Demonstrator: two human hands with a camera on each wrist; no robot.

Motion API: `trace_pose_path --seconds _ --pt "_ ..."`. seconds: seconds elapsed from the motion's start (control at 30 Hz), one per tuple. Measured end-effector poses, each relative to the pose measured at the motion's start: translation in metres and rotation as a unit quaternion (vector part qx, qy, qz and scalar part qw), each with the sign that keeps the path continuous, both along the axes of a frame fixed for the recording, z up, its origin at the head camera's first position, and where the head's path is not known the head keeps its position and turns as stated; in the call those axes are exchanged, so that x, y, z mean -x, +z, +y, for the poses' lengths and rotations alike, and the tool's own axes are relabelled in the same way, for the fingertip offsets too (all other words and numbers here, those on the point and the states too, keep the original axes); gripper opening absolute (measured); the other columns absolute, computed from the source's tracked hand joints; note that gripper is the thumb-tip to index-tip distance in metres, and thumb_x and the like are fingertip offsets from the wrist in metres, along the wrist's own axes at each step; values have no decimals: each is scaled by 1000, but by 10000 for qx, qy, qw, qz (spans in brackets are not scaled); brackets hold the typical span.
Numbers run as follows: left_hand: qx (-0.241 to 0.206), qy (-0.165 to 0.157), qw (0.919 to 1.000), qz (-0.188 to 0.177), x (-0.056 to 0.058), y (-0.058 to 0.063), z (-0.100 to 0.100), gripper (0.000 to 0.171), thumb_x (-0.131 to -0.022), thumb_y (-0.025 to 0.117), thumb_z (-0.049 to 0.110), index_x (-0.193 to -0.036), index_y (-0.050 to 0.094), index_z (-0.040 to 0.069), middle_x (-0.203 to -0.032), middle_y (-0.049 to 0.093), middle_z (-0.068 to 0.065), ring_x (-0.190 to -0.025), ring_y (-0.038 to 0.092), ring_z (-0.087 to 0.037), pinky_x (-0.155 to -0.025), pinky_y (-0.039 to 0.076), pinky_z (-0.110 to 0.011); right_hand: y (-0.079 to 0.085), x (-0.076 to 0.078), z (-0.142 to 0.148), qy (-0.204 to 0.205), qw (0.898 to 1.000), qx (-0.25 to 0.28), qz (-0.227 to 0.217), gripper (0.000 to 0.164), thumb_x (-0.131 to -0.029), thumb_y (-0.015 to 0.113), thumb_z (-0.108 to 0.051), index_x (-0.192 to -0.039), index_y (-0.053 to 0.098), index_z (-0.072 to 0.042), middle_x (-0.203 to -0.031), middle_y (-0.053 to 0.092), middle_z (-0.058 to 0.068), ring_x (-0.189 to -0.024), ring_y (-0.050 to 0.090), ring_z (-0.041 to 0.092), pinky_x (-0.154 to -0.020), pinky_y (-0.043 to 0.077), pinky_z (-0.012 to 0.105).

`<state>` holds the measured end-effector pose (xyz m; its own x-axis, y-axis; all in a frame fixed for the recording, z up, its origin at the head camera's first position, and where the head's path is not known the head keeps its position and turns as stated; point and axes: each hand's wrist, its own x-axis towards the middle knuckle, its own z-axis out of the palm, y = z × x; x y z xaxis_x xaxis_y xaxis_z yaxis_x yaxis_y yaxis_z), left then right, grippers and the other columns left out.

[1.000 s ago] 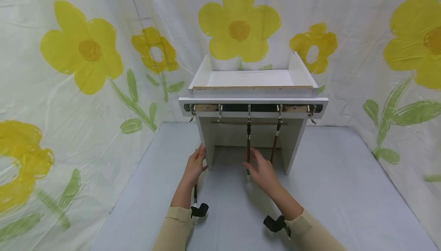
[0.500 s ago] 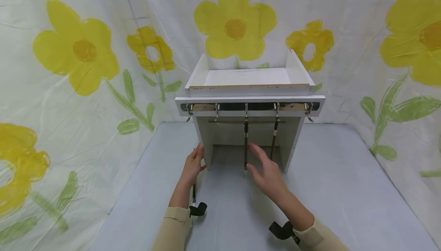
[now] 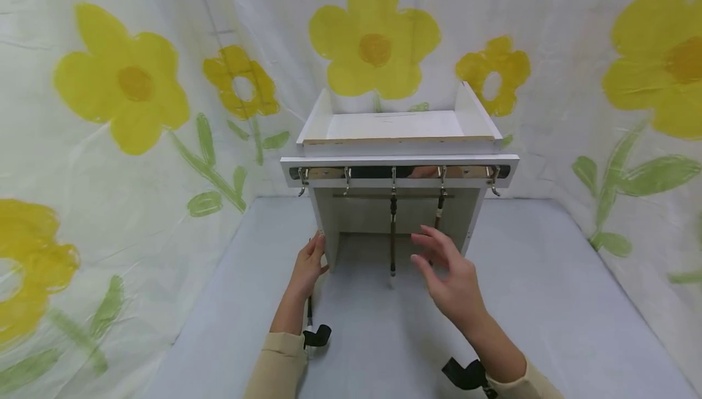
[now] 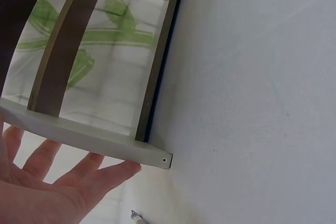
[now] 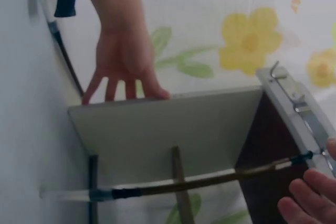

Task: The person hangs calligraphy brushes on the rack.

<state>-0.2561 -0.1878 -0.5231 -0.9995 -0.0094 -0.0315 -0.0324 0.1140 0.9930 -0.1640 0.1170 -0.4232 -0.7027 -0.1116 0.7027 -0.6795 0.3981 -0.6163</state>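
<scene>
My left hand (image 3: 308, 267) touches the outer face of the white rack's left side panel (image 4: 89, 137), fingers extended. My right hand (image 3: 452, 280) is held in the air in front of the rack's right half, fingers spread and slightly bent, holding nothing. A calligraphy brush (image 3: 393, 234) with a brown handle and pale tip hangs from the middle hook, left of that hand. Another brush (image 3: 440, 209) hangs from the hook to its right, its lower part hidden behind my right hand. In the right wrist view, a hanging brush (image 5: 210, 183) passes beside my right fingers (image 5: 307, 200).
Several metal hooks line the rack's front rail (image 3: 378, 172); the leftmost hook (image 3: 302, 181) carries nothing. A further dark stick-like item (image 3: 309, 310) lies on the pale table (image 3: 230, 326) beside my left forearm. A flower-painted sheet (image 3: 181, 15) covers the walls behind.
My right hand has moved from the middle brush to the right and opened away from it. The middle brush stays hanging. My left hand keeps its place at the panel.
</scene>
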Motion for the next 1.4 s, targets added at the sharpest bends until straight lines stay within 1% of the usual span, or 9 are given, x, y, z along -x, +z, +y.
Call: trace_pose_path --seconds 0.17,0.33,0.47,0.6,0.73,0.9,1.07,1.2,1.4 --pt "12 -80 10000 9 1 -1 1 71 -91 40 64 -150 28 26 -158 22 0 -141 29 -29 -98 46 -51 13 -4 17 -267 9971 545 460 58 -78 69 13 -130 52 -2 -106 69 13 -93 68 19 -82 52 12" --pt "-118 -245 9996 -79 -6 12 1 64 -98 39 52 -151 24 21 -159 18 -4 -143 24 -32 -100 43 -55 20 -3 36 -477 9920 1040 531 49 -77 66 18 -123 53 9 -99 67 23 -94 67 14 -78 53 11" --pt "-144 -297 9994 -115 -12 21 2 63 -99 39 49 -152 23 17 -159 16 -6 -143 23 -33 -101 41 -57 6 10 52 -847 9868 1315 411 46 -81 66 11 -125 55 3 -100 67 19 -94 66 8 -77 53 11" --pt "-15 -167 9999 -26 -7 13 1 67 -95 39 57 -151 26 21 -158 20 -3 -142 27 -31 -100 43 -55 -9 27 64 -1353 9792 1486 293 45 -86 67 0 -129 54 -7 -107 65 12 -101 63 12 -82 52 13" --pt "147 -20 9999 79 -2 4 1 71 -91 39 65 -150 28 27 -157 24 0 -141 30 -29 -98 46 -53 -20 43 71 -1485 9741 1697 150 45 -87 67 -5 -130 53 -11 -116 59 10 -110 56 20 -89 51 18" --pt "34 -126 9999 -83 -6 14 2 67 -95 38 59 -151 26 25 -158 22 -1 -142 28 -29 -100 44 -53 -27 48 71 -1191 9751 1816 -456 45 -89 65 -4 -132 51 -4 -126 56 15 -118 52 29 -94 49 19" --pt "-69 -266 9995 -159 -13 26 3 61 -99 37 49 -152 24 20 -158 20 -6 -142 26 -33 -101 41 -55 -40 53 73 -779 9628 1941 -1712 51 -96 57 -18 -144 41 -16 -143 47 11 -127 49 14 -95 44 9" --pt "-53 -197 9997 -95 -8 17 2 67 -96 39 55 -151 27 19 -158 19 -1 -141 28 -32 -100 44 -52 -53 60 77 -714 9555 1834 -2197 52 -97 54 -24 -146 38 -17 -146 44 11 -120 49 -3 -89 43 4" --pt "5 -51 9999 107 0 2 -3 69 -90 44 64 -148 33 27 -155 29 1 -136 38 -30 -96 48 -50 -62 67 81 -679 9555 1788 -2247 49 -98 53 -25 -144 42 -11 -147 42 11 -116 47 -11 -88 43 4"
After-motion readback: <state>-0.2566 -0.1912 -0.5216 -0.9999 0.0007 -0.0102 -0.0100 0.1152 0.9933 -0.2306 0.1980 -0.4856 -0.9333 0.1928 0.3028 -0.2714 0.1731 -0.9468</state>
